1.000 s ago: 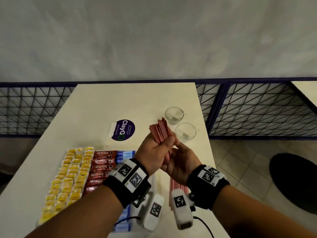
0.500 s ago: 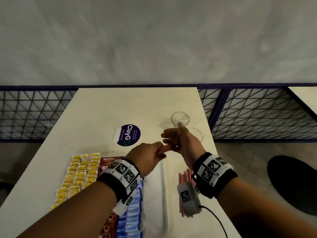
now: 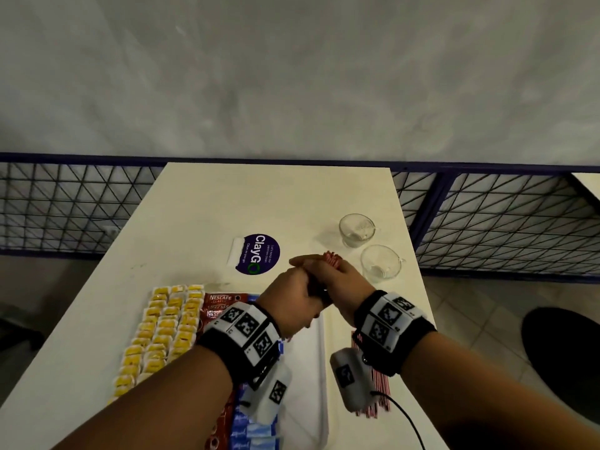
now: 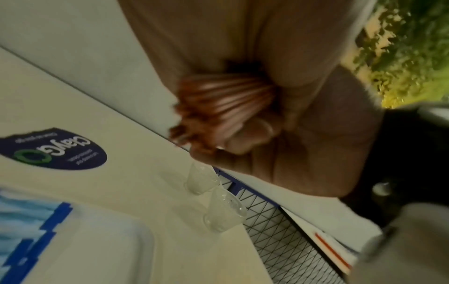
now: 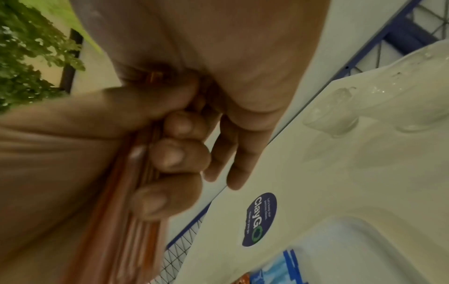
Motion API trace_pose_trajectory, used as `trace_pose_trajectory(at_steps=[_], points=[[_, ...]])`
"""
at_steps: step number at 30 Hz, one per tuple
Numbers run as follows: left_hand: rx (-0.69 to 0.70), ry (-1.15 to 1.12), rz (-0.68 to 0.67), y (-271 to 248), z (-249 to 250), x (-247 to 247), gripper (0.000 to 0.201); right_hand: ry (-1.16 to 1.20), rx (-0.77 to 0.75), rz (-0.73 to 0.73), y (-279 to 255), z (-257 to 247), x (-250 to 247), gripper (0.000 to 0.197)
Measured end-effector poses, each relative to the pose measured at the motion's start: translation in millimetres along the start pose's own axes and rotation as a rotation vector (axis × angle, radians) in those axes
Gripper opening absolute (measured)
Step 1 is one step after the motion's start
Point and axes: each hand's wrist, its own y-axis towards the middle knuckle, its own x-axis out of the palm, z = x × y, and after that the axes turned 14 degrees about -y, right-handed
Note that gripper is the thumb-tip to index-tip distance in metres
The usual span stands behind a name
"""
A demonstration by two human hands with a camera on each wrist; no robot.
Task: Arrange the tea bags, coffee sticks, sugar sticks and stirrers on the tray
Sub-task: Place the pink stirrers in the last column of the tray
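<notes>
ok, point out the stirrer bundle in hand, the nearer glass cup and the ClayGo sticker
stirrer bundle (image 3: 331, 260): head view, on the red tips sticking out beyond the hands.
nearer glass cup (image 3: 380, 263): head view, on its clear bowl.
ClayGo sticker (image 3: 258, 254): head view, on the dark round face by the lettering.

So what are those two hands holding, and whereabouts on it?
A bundle of red stirrers. The left hand grips its near end; the right hand wraps round the middle, leaving the far tips showing.
</notes>
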Motion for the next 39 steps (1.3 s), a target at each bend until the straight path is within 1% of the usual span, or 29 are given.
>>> trace_pose_trajectory(at_steps=[2, 4, 6, 8, 9, 11, 13, 15, 17, 19, 23, 26, 27, 29, 31, 32, 33, 36, 39], points=[[-0.068, -0.166, -0.037, -1, -5, 1, 0.007, -0.08, 0.024, 0.017, 8, 3, -4, 0.023], [-0.13, -0.209, -0.04, 1, -13, 6, 0.007, -0.176, 0.048, 0.005, 15, 10, -3, 0.026], [-0.203, -0.239, 0.006, 7, -28, 13, 0.007, -0.377, 0.109, 0.026, 24, 25, -3, 0.037], [-0.33, -0.209, 0.067, 16, -53, 21, 0.011, -0.614, 0.19, 0.045, 28, 46, -9, 0.053], [-0.408, -0.127, 0.096, 21, -65, 25, 0.016, -0.693, 0.25, 0.053, 28, 58, -14, 0.057], [-0.534, 0.056, 0.129, 31, -86, 33, 0.028, -0.777, 0.37, 0.051, 28, 80, -20, 0.053], [-0.613, 0.143, 0.127, 39, -97, 44, 0.037, -0.807, 0.45, 0.002, 27, 98, -20, 0.046], [-0.666, 0.177, 0.125, 47, -103, 56, 0.039, -0.798, 0.486, -0.033, 27, 110, -17, 0.041], [-0.687, 0.185, 0.152, 55, -105, 66, 0.035, -0.787, 0.491, -0.048, 27, 117, -16, 0.039], [-0.684, 0.238, 0.157, 60, -103, 71, 0.032, -0.776, 0.487, -0.057, 27, 119, -15, 0.037], [-0.671, 0.319, 0.176, 62, -101, 71, 0.036, -0.786, 0.489, -0.075, 28, 123, -14, 0.032], [-0.616, 0.389, 0.194, 52, -95, 67, 0.034, -0.796, 0.495, -0.064, 29, 124, -13, 0.032], [-0.566, 0.433, 0.187, 47, -93, 66, 0.034, -0.796, 0.493, -0.057, 29, 123, -12, 0.032], [-0.415, 0.504, 0.148, 35, -91, 63, 0.041, -0.779, 0.491, -0.021, 28, 122, -9, 0.032], [-0.256, 0.573, 0.074, 26, -93, 61, 0.047, -0.753, 0.496, 0.036, 27, 122, -6, 0.035], [-0.207, 0.613, 0.026, 23, -94, 61, 0.046, -0.751, 0.494, 0.051, 26, 121, -5, 0.034], [-0.187, 0.644, -0.02, 21, -96, 61, 0.043, -0.76, 0.49, 0.059, 26, 122, -4, 0.032], [-0.237, 0.653, -0.103, 18, -103, 60, 0.042, -0.775, 0.462, 0.079, 24, 122, -3, 0.029], [-0.27, 0.662, -0.084, 18, -107, 60, 0.05, -0.774, 0.453, 0.1, 21, 123, -2, 0.028]])
